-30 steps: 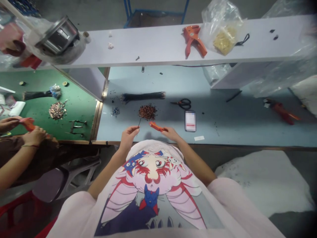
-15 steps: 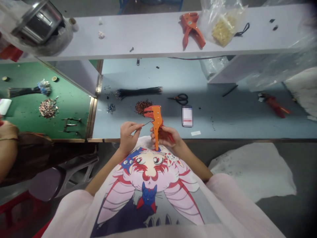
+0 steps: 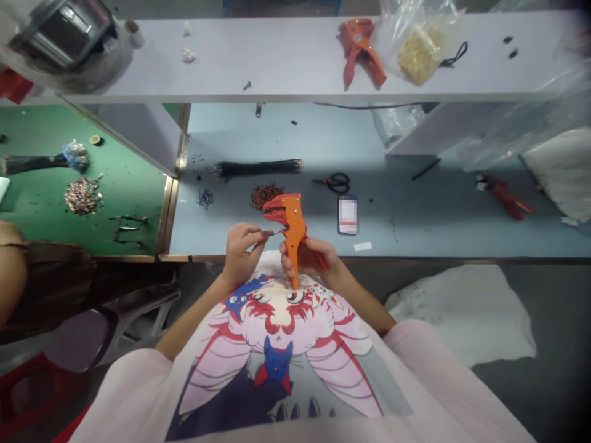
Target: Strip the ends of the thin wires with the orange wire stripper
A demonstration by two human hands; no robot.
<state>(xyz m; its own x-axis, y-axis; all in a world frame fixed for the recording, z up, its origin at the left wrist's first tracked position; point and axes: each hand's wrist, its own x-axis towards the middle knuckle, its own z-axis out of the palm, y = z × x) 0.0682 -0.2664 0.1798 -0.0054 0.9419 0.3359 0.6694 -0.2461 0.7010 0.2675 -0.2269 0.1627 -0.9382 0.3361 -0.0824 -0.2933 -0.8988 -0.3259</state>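
My right hand [image 3: 318,255] is wrapped round the handles of an orange and red wire stripper [image 3: 294,224], held upright at the bench's front edge with its jaws pointing left. Between thumb and fingers, my left hand [image 3: 244,249] pinches a thin dark wire [image 3: 277,232]. The wire's right end meets the stripper's side below the jaws. Behind the tool lies a heap of small copper-brown pieces [image 3: 266,197]. A long bundle of black wires [image 3: 258,167] rests farther back.
Black-handled scissors [image 3: 339,183] and a phone [image 3: 348,215] lie right of the stripper. Another wire stripper [image 3: 362,52] sits on the white shelf [image 3: 295,58] above. Red-handled pliers [image 3: 505,197] are at the far right. A co-worker's arm [image 3: 12,264] shows at left.
The stripper has tilted slightly, its handle end coming a little toward me. My left hand, with the wire, has shifted slightly right, closer to the tool.
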